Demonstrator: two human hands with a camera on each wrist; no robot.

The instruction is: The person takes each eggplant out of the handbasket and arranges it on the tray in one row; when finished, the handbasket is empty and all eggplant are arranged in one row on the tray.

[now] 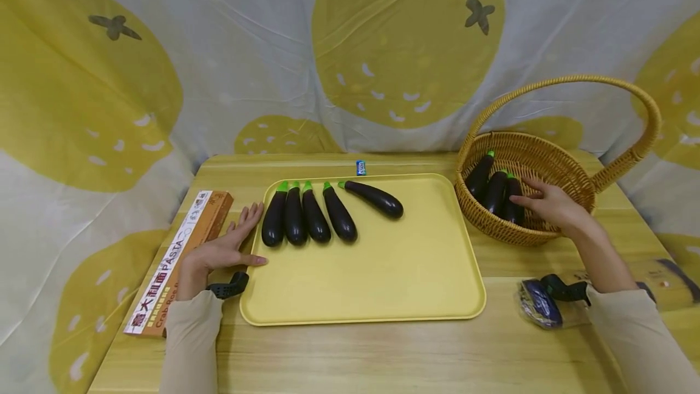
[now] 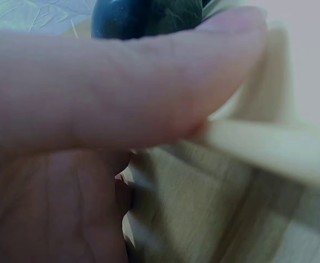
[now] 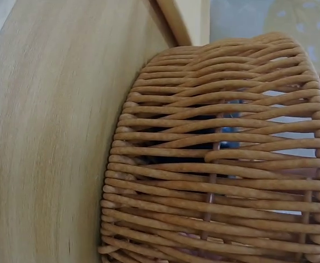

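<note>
My left hand (image 1: 229, 248) rests at the left edge of the yellow tray (image 1: 383, 284), fingers spread outside the rim and thumb (image 2: 149, 82) over it. On the tray, several dark eggplants (image 1: 295, 217) lie side by side, green stems to the back; another eggplant (image 1: 374, 198) lies slanted to their right. My right hand (image 1: 555, 205) reaches into the wicker basket (image 1: 497, 230), its thumb at the rightmost eggplant (image 1: 513, 199) there. Two more eggplants (image 1: 481, 175) lean left of that one. In the right wrist view the basket's woven side (image 3: 220, 164) hides my fingers.
A pasta box (image 1: 180, 260) lies left of the tray, partly under my left forearm. Behind the tray is a small blue packet (image 1: 361, 168). A clear plastic package (image 1: 541, 303) lies beneath my right wrist. The basket's tall handle (image 1: 579, 79) arches above it; a patterned cloth (image 1: 246, 47) hangs behind.
</note>
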